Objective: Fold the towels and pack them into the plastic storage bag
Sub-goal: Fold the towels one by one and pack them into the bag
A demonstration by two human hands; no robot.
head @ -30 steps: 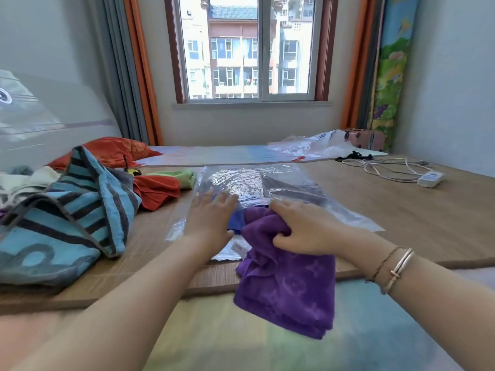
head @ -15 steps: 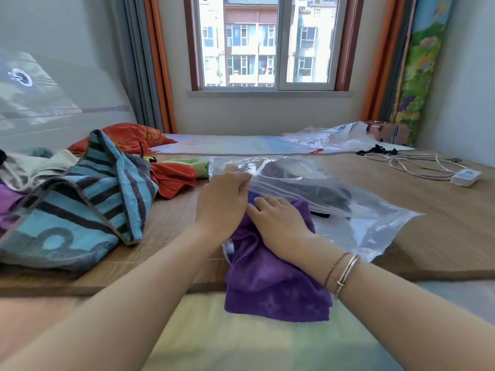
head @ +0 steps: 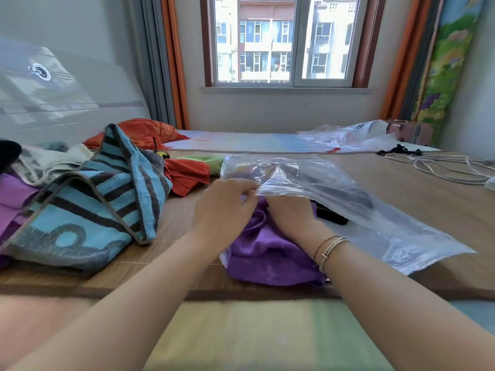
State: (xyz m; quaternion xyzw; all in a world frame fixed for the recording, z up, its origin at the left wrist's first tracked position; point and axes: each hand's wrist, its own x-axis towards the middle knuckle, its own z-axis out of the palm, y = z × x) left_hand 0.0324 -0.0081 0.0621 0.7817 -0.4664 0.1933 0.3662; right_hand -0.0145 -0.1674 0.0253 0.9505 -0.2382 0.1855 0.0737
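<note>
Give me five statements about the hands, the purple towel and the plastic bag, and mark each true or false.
1. The left hand pinches the plastic bag's upper edge. True.
2. The purple towel is completely inside the bag. False: its near end sticks out.
3. The right hand rests on the purple towel. True.
4. The striped blue towel lies inside the bag. False: it lies left of it.
5. The right wrist is bare. False: it wears bracelets.
</note>
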